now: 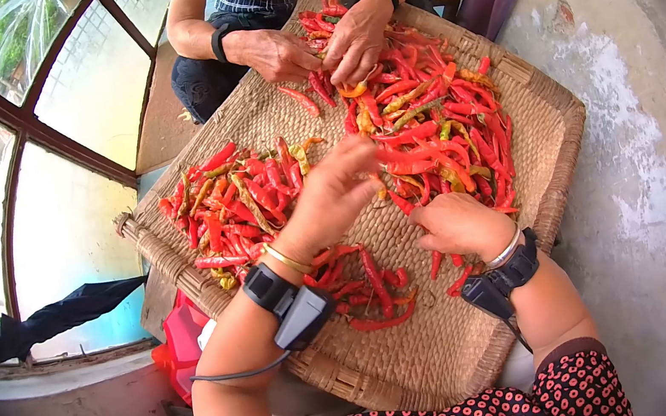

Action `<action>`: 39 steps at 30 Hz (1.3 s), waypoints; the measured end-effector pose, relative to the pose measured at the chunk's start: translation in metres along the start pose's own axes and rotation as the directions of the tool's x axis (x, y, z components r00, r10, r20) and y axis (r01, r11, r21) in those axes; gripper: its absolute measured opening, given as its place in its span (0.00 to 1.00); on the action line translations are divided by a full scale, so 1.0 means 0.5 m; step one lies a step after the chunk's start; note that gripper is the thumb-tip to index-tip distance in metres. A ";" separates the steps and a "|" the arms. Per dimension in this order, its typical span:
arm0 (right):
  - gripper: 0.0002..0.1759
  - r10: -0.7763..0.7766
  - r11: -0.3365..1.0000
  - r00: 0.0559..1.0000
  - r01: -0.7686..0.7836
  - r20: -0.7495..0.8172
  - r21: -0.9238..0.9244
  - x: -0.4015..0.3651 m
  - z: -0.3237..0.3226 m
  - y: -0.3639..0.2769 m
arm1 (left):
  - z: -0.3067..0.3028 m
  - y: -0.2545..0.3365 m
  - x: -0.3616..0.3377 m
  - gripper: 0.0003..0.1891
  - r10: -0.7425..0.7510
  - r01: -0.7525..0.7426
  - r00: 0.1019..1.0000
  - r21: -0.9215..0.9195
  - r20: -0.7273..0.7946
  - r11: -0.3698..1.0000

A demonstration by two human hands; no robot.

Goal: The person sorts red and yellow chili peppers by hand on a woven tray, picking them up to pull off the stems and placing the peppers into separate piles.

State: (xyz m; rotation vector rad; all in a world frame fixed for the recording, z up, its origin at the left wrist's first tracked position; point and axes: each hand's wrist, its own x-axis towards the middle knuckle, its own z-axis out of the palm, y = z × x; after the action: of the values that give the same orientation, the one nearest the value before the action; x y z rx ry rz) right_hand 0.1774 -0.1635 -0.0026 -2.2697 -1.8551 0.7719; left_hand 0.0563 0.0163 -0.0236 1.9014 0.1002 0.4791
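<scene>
Red chili peppers lie on a square woven bamboo tray. My left hand, slightly blurred, hovers over the tray's middle between the left pile and the right pile. Its fingers reach to the right with the thumb apart, and nothing shows in them. At the lower edge of the right pile, my right hand has its fingers curled around the end of a red chili pepper. A smaller group of red chilies rests nearest me, beside my left wrist.
Across the tray, another person's hands work in the far chilies. A rough plastered wall stands on the right. Framed windows and a dark folded umbrella are on the left, with a red plastic item below the tray.
</scene>
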 end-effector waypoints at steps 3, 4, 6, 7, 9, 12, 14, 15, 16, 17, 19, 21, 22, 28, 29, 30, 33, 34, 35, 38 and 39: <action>0.15 0.044 0.998 0.999 -0.043 0.024 -0.038 -0.002 0.001 -0.004 | -0.043 0.010 0.000 0.25 0.041 0.030 0.991 0.514 -0.126 0.857; 0.16 0.094 0.993 0.993 -0.088 0.068 -0.079 -0.002 -0.001 -0.006 | -0.057 -0.016 -0.004 0.27 0.066 0.044 0.991 0.733 -0.120 0.679; 0.15 0.162 0.982 0.984 -0.153 0.080 -0.110 -0.005 -0.013 -0.011 | -0.062 -0.010 -0.015 0.27 0.012 0.124 0.987 0.822 -0.157 0.556; 0.16 0.229 0.966 0.969 -0.215 0.090 -0.144 -0.006 -0.017 -0.012 | -0.064 -0.004 -0.018 0.26 -0.033 0.199 0.978 0.887 -0.204 0.417; 0.16 0.257 0.959 0.964 -0.246 0.064 -0.143 -0.009 -0.019 -0.003 | -0.062 -0.020 -0.023 0.25 -0.052 0.206 0.978 0.891 -0.202 0.404; 0.16 0.219 0.969 0.975 -0.215 0.023 -0.121 -0.006 -0.009 0.010 | -0.058 -0.026 -0.023 0.21 -0.065 0.138 0.990 0.909 -0.123 0.394; 0.16 0.156 0.983 0.988 -0.155 -0.002 -0.098 -0.002 -0.003 0.009 | -0.053 -0.023 -0.017 0.20 -0.185 0.025 0.981 0.900 0.062 0.435; 0.15 0.118 0.989 0.992 -0.121 -0.034 -0.081 0.000 0.000 0.003 | -0.047 -0.027 -0.018 0.16 -0.131 -0.036 0.986 0.907 0.099 0.419; 0.15 0.079 0.994 0.994 -0.084 -0.073 -0.067 0.004 0.000 -0.003 | -0.042 -0.024 -0.018 0.14 -0.144 -0.043 0.983 0.903 0.115 0.429; 0.15 0.075 0.995 0.993 -0.081 -0.090 -0.063 0.005 0.001 -0.005 | -0.037 -0.019 -0.020 0.13 -0.159 -0.049 0.978 0.898 0.131 0.437; 0.14 0.039 0.998 0.993 -0.043 -0.109 -0.041 0.007 0.000 -0.006 | -0.030 0.004 -0.021 0.09 -0.082 -0.096 0.981 0.814 0.174 0.573; 0.15 0.045 0.998 0.991 -0.051 -0.123 -0.042 0.007 -0.014 -0.018 | -0.020 0.031 -0.026 0.07 0.010 -0.155 0.980 0.730 0.199 0.665; 0.16 0.056 0.998 0.973 -0.049 -0.223 0.033 0.010 -0.009 -0.020 | -0.013 0.037 -0.027 0.06 0.008 -0.143 0.980 0.677 0.198 0.722; 0.20 0.151 0.770 0.949 0.062 -0.276 0.635 0.021 -0.007 -0.029 | 0.011 0.062 -0.047 0.09 -0.067 -0.016 0.977 0.387 0.202 0.922; 0.20 0.151 0.771 0.947 0.066 -0.282 0.633 0.022 -0.007 -0.029 | 0.015 0.059 -0.048 0.10 -0.112 0.049 0.976 0.315 0.185 0.948; 0.18 0.174 0.687 0.967 0.018 -0.188 0.726 0.022 -0.007 -0.028 | 0.015 0.058 -0.048 0.11 -0.159 0.115 0.972 0.240 0.170 0.964; 0.13 0.156 0.619 0.981 -0.006 -0.115 0.785 0.024 0.002 -0.026 | 0.004 0.063 -0.046 0.10 -0.225 0.174 0.927 0.189 0.301 0.967; 0.13 0.093 0.668 0.995 -0.029 -0.045 0.744 0.025 0.005 -0.025 | 0.002 0.061 -0.045 0.10 -0.222 0.170 0.928 0.189 0.299 0.967; 0.13 0.036 0.715 0.999 -0.047 0.031 0.698 0.026 0.007 -0.024 | -0.001 0.057 -0.045 0.10 -0.263 0.203 0.889 0.192 0.375 0.960; 0.17 -0.056 0.926 0.994 0.016 0.096 0.377 0.027 0.002 -0.026 | -0.007 0.054 -0.042 0.08 -0.294 0.258 0.834 0.140 0.468 0.956; 0.21 -0.062 0.976 0.976 0.016 0.208 0.217 0.027 0.001 -0.026 | -0.009 0.054 -0.041 0.07 -0.286 0.282 0.825 0.084 0.488 0.956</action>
State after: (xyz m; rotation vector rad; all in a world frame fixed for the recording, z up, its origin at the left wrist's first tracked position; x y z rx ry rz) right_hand 0.1675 -0.1477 -0.0022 -2.0815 -1.7920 1.1888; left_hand 0.0318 0.0040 -0.0036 1.9186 0.0445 -0.2234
